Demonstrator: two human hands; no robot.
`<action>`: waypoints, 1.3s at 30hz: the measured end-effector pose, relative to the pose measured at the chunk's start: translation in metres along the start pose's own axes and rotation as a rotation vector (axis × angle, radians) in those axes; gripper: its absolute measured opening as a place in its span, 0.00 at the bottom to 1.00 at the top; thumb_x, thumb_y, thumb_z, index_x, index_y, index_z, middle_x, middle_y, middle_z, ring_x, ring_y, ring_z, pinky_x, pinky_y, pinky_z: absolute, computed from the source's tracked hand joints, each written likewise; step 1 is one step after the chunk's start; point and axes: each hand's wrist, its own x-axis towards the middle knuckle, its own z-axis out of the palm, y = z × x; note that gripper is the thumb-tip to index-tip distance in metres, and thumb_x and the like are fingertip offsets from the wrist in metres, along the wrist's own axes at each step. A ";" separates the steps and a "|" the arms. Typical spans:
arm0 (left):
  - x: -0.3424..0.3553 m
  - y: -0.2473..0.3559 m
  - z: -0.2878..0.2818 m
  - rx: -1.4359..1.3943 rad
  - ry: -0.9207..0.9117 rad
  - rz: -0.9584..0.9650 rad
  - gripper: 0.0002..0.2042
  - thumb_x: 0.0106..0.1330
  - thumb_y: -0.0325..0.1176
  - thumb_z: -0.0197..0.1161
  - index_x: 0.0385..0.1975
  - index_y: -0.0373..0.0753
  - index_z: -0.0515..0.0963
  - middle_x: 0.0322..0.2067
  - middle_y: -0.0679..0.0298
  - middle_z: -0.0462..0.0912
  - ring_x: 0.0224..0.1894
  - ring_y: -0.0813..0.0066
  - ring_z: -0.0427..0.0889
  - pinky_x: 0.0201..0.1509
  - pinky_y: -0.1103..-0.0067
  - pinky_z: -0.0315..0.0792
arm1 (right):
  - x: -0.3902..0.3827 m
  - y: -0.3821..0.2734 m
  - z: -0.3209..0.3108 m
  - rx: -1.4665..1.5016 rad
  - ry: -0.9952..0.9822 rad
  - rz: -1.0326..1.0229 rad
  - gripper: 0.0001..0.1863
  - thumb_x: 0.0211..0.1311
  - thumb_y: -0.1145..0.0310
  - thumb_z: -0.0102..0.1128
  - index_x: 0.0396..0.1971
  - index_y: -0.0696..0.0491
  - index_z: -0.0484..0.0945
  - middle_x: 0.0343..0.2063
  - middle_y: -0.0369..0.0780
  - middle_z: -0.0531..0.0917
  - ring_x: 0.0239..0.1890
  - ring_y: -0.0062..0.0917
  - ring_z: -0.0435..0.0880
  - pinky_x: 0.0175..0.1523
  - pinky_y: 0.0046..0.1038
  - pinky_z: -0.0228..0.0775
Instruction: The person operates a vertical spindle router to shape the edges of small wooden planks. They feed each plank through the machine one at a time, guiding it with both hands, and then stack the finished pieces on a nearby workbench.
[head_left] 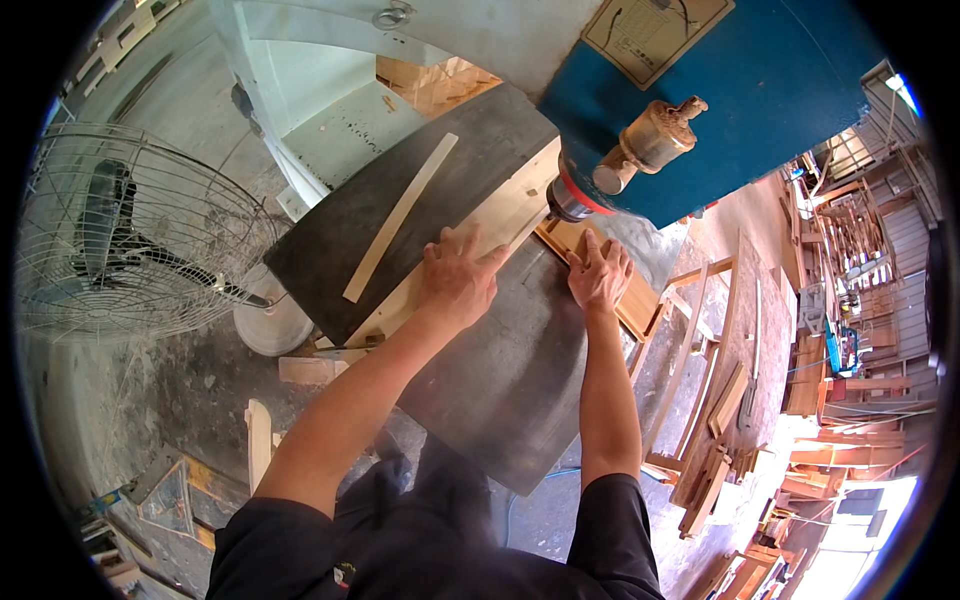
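My left hand [460, 282] lies with fingers spread on a long pale wooden board [515, 205] that runs slantwise across a dark metal machine table [490, 375]. My right hand [598, 274] rests with fingers apart on a brown wooden piece [570, 238], whose right part sticks out beyond the hand. Just beyond both hands, a round machine head with a red ring [578, 195] hangs down close over the pale board's edge. Its tip is small and hard to make out. A thin pale wood strip [402, 215] lies loose on the table, left of the board.
The machine's blue housing [770, 100] overhangs at the far right, with a dusty cylindrical fitting [655, 140] on it. A wire-caged fan [130, 240] stands at left. To the right are wooden frames [690, 350] and stacked timber pieces [708, 490]. Wood offcuts [310, 370] lie left of the table.
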 end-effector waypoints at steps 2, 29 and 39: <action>0.000 0.001 -0.002 0.005 -0.008 0.001 0.24 0.74 0.40 0.67 0.70 0.62 0.78 0.77 0.54 0.67 0.74 0.38 0.66 0.72 0.46 0.67 | 0.000 0.001 0.001 -0.005 0.002 0.002 0.32 0.58 0.49 0.79 0.65 0.38 0.87 0.62 0.50 0.80 0.69 0.49 0.75 0.75 0.58 0.60; 0.000 0.000 -0.004 0.088 -0.012 0.028 0.27 0.74 0.42 0.66 0.74 0.61 0.74 0.78 0.51 0.65 0.73 0.40 0.70 0.67 0.52 0.71 | 0.007 0.008 0.006 -0.014 -0.003 0.005 0.33 0.58 0.49 0.79 0.66 0.37 0.87 0.62 0.48 0.79 0.69 0.46 0.75 0.76 0.59 0.60; 0.002 0.003 -0.003 0.006 -0.053 0.005 0.26 0.75 0.42 0.66 0.73 0.62 0.77 0.78 0.54 0.66 0.76 0.35 0.65 0.73 0.44 0.66 | 0.006 0.012 0.007 -0.023 0.009 0.003 0.34 0.58 0.48 0.78 0.66 0.37 0.86 0.62 0.49 0.79 0.69 0.47 0.75 0.77 0.59 0.59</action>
